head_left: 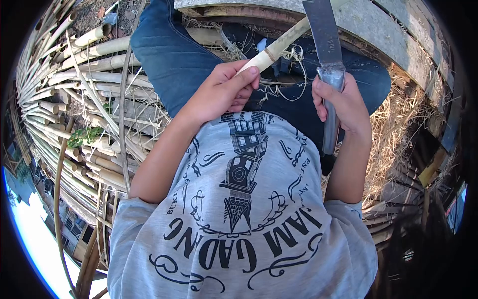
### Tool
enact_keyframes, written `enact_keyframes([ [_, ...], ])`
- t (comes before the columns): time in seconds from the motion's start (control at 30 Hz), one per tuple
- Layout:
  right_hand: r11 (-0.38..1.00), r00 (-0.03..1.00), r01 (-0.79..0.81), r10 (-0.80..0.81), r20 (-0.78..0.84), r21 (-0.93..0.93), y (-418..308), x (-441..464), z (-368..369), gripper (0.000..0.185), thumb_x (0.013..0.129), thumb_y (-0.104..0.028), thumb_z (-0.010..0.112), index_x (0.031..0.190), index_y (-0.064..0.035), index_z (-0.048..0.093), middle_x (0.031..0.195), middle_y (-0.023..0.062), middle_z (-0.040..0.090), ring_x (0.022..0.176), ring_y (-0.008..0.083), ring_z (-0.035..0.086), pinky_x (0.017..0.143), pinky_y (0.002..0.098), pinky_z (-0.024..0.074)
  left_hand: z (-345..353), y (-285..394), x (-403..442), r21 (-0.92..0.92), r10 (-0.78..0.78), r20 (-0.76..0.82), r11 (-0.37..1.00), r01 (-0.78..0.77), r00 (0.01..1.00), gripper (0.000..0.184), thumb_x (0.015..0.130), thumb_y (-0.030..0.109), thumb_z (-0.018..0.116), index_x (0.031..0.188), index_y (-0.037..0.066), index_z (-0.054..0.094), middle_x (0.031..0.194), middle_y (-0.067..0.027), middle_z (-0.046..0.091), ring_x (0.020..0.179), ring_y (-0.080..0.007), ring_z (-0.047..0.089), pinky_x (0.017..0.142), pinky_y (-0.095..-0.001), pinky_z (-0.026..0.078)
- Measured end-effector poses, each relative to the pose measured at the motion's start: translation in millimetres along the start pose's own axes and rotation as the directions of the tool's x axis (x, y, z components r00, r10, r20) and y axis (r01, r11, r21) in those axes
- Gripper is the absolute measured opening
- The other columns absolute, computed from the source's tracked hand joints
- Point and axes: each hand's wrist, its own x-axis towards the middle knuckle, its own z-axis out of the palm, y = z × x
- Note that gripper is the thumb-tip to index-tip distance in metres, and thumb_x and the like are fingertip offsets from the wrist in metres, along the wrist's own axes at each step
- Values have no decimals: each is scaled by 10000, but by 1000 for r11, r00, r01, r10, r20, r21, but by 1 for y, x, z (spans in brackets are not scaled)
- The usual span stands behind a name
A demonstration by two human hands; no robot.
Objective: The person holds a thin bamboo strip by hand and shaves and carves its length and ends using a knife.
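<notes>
In the head view, the strip is pale and narrow, with a brown ring. The left hand pinches it, thumb on top, fingers curled. It slants over the boards' near edge, and the blade hides part of it. The right hand is closed around the knife. Glare washes out the strip's far end; curls blur below.

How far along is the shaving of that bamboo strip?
Some shaving looks done: pale curls lie by the bamboo strip. In hand: the left hand grips the strip, the right hand holds the knife. Perhaps left: smoothing the node, whose brown ring shows; how much more, I can't tell.
</notes>
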Motion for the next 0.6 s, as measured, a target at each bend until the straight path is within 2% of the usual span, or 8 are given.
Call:
enact_keyframes([
  [0.07, 996, 983, -72, 81, 164, -61, 3, -1, -6, 251, 825, -211, 761, 779, -38, 585, 581, 9, 556, 423, 77, 511, 378, 225, 388, -1, -1, 0, 14, 8, 11, 1000, -8, 1000, 298, 1039, 292, 434, 847, 67, 473, 591, 65, 288, 488, -45, 246, 438, -221, 255],
  [0.17, 985, 984, -90, 112, 141, -150, 4, 5, 2, 257, 824, -206, 759, 761, -40, 574, 570, 5, 548, 412, 76, 504, 377, 229, 383, 0, -2, 1, 28, 31, 28, 999, -31, 999, 302, 1041, 289, 427, 844, 64, 467, 583, 61, 282, 483, -50, 248, 437, -227, 264],
  [0.6, 981, 963, -153, 174, 204, -117, 4, 14, 17, 261, 832, -195, 752, 748, -38, 561, 565, -1, 538, 408, 75, 501, 373, 230, 375, 2, 1, 2, 42, 53, -22, 998, -52, 998, 308, 1040, 287, 435, 839, 54, 455, 582, 60, 284, 486, -49, 253, 440, -229, 268],
])
